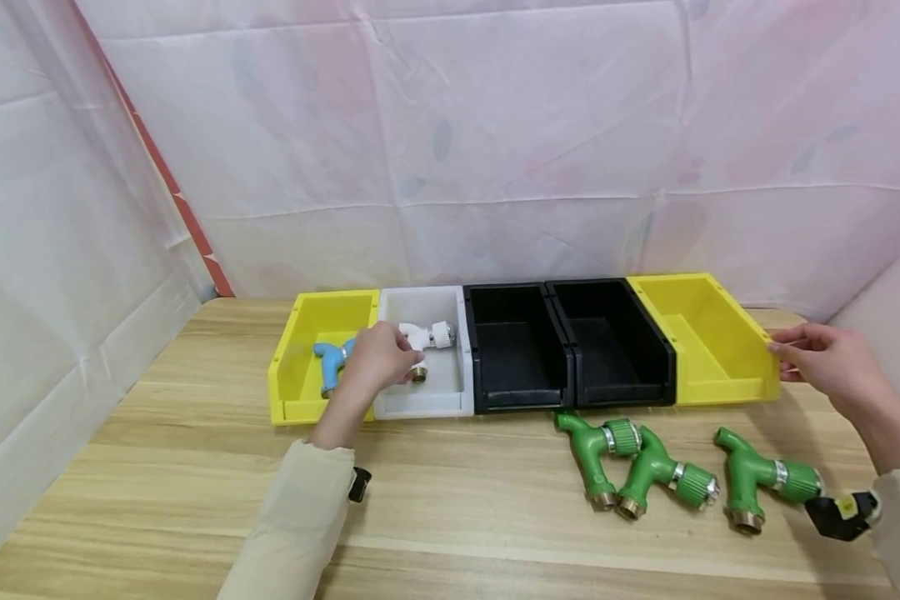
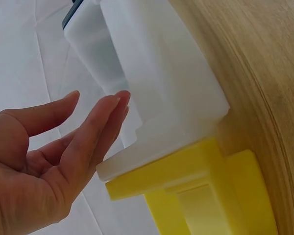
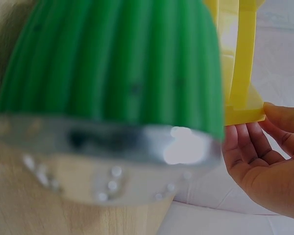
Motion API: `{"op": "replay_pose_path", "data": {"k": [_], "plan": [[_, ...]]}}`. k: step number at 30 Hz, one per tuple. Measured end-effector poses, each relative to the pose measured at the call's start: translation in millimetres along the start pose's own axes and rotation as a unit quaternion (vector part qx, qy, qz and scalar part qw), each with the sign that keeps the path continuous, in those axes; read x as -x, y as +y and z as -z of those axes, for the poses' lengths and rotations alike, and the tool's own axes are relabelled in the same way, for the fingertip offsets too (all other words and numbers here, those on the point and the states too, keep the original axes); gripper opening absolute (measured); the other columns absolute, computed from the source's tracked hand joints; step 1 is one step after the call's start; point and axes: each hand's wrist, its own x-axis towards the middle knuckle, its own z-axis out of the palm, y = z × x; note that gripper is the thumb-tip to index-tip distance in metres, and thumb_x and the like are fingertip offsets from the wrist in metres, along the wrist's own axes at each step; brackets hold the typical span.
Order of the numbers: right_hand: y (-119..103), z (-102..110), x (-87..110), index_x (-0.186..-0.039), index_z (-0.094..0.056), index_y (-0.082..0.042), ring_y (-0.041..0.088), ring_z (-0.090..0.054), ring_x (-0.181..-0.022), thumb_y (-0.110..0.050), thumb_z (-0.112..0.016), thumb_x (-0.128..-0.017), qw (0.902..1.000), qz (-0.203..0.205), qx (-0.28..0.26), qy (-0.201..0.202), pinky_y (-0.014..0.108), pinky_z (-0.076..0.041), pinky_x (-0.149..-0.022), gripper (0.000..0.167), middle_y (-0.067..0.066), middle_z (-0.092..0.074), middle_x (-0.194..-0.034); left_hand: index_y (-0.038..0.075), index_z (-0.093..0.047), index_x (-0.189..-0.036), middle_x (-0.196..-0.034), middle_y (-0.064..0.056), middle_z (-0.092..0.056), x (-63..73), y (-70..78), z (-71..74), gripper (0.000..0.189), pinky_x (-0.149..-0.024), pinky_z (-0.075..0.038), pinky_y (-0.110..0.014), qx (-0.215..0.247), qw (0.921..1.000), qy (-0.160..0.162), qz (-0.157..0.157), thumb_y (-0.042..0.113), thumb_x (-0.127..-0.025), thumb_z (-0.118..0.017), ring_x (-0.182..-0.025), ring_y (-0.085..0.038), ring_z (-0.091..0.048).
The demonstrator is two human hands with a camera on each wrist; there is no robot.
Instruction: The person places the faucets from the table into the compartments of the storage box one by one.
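Observation:
My left hand [image 1: 378, 360] is over the white bin [image 1: 390, 404], beside a white faucet [image 1: 417, 337] with a ribbed knob that lies in it. In the left wrist view this hand [image 2: 54, 156] has thumb and fingers apart, with nothing between them. At the far right my right hand [image 1: 832, 360] pinches the outer front edge of a yellow bin [image 1: 727, 390]. The right wrist view shows the thumb [image 3: 281, 117] at that bin's rim and the fingers below it. Several green faucets [image 1: 750, 475] lie on the table in front of the bins.
Another yellow bin [image 1: 288, 408] at the left end holds a blue faucet [image 1: 332, 367], partly hidden by my left forearm. Two black bins [image 1: 521, 400] stand in the middle of the row. A pale cloth [image 1: 495, 125] hangs behind the wooden table [image 1: 157, 467].

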Motion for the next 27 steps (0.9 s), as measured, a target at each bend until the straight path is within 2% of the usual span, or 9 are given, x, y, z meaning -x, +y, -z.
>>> {"op": "replay_pose_path", "data": {"k": [2, 8, 11, 13, 16, 18, 20, 25, 27], "plan": [[-4, -1, 1.4, -0.104, -0.054, 0.010, 0.008, -0.056, -0.058, -0.014, -0.048, -0.095, 1.0000, -0.009, 0.001, 0.003, 0.028, -0.053, -0.052, 0.026, 0.018, -0.057, -0.087, 0.000, -0.068, -0.081, -0.071, -0.008, -0.065, 0.6, -1.2, 1.3, 0.018, -0.054, -0.044, -0.025, 0.019, 0.9998, -0.005, 0.001, 0.017, -0.084, -0.067, -0.059, -0.018, -0.061], [10, -1, -5.8, -0.108, -0.052, 0.010, 0.009, -0.057, -0.060, -0.016, -0.048, -0.095, 0.9998, -0.001, 0.019, 0.003, 0.032, -0.054, -0.053, 0.030, 0.008, -0.058, -0.084, -0.001, -0.067, -0.088, -0.078, -0.009, -0.066, 3.7, -2.0, 5.7, 0.021, -0.063, -0.049, -0.029, 0.044, 0.9989, -0.017, 0.000, 0.020, -0.084, -0.067, -0.064, -0.020, -0.065], [25, 1, -13.4, -0.099, -0.058, -0.007, 0.009, -0.058, -0.062, -0.027, -0.050, -0.094, 0.9998, 0.001, 0.015, 0.013, 0.037, -0.053, -0.052, 0.022, -0.007, -0.058, -0.079, -0.001, -0.066, -0.090, -0.081, -0.011, -0.066, 5.8, -1.2, 7.8, 0.021, -0.063, -0.051, -0.028, 0.057, 0.9982, -0.021, 0.000, 0.019, -0.084, -0.067, -0.066, -0.022, -0.066], [29, 2, -14.7, -0.096, -0.059, -0.013, 0.009, -0.058, -0.062, -0.031, -0.051, -0.093, 0.9998, 0.010, 0.012, 0.010, 0.037, -0.053, -0.052, 0.020, -0.007, -0.058, -0.078, -0.001, -0.065, -0.090, -0.080, -0.011, -0.065, 6.8, -1.2, 9.0, 0.021, -0.061, -0.052, -0.027, 0.059, 0.9981, -0.020, -0.004, 0.019, -0.084, -0.067, -0.066, -0.023, -0.065], [21, 1, -11.6, -0.099, -0.060, -0.007, 0.008, -0.057, -0.060, -0.026, -0.049, -0.094, 0.9999, -0.001, 0.015, 0.009, 0.034, -0.053, -0.052, 0.022, 0.003, -0.060, -0.083, 0.000, -0.065, -0.090, -0.076, -0.010, -0.065, 8.0, -1.4, 10.9, 0.020, -0.057, -0.051, -0.026, 0.057, 0.9981, -0.019, -0.013, 0.020, -0.084, -0.067, -0.066, -0.025, -0.064], [14, 1, -9.4, -0.106, -0.056, 0.006, 0.009, -0.056, -0.060, -0.019, -0.049, -0.095, 0.9999, 0.000, 0.013, 0.003, 0.030, -0.053, -0.052, 0.028, 0.016, -0.058, -0.089, 0.001, -0.066, -0.090, -0.074, -0.007, -0.064, 8.7, -2.0, 12.5, 0.021, -0.056, -0.050, -0.025, 0.049, 0.9985, -0.017, -0.016, 0.021, -0.084, -0.067, -0.067, -0.025, -0.064], [17, -1, -11.4, -0.108, -0.052, 0.009, 0.009, -0.057, -0.060, -0.018, -0.048, -0.095, 0.9997, -0.007, 0.018, 0.011, 0.030, -0.053, -0.051, 0.030, 0.011, -0.059, -0.087, 0.002, -0.066, -0.091, -0.074, -0.007, -0.064, 9.4, -2.6, 14.4, 0.020, -0.056, -0.049, -0.026, 0.048, 0.9985, -0.017, -0.018, 0.022, -0.084, -0.067, -0.068, -0.026, -0.064], [54, 0, -29.6, -0.103, -0.055, 0.000, 0.008, -0.058, -0.062, -0.036, -0.052, -0.092, 0.9995, 0.013, 0.016, 0.026, 0.023, -0.051, -0.047, 0.037, -0.016, -0.055, -0.077, 0.002, -0.066, -0.096, -0.080, -0.010, -0.065, 10.8, -5.4, 19.5, 0.022, -0.060, -0.052, -0.027, 0.057, 0.9980, -0.020, -0.021, 0.021, -0.085, -0.066, -0.071, -0.025, -0.064], [56, 0, -32.1, -0.102, -0.057, -0.001, 0.009, -0.059, -0.061, -0.034, -0.053, -0.091, 0.9997, 0.010, 0.003, 0.023, 0.023, -0.050, -0.046, 0.035, -0.011, -0.056, -0.078, 0.002, -0.066, -0.098, -0.081, -0.010, -0.065, 11.5, -7.3, 21.9, 0.023, -0.062, -0.052, -0.028, 0.060, 0.9977, -0.020, -0.024, 0.021, -0.086, -0.065, -0.071, -0.025, -0.064]]}}
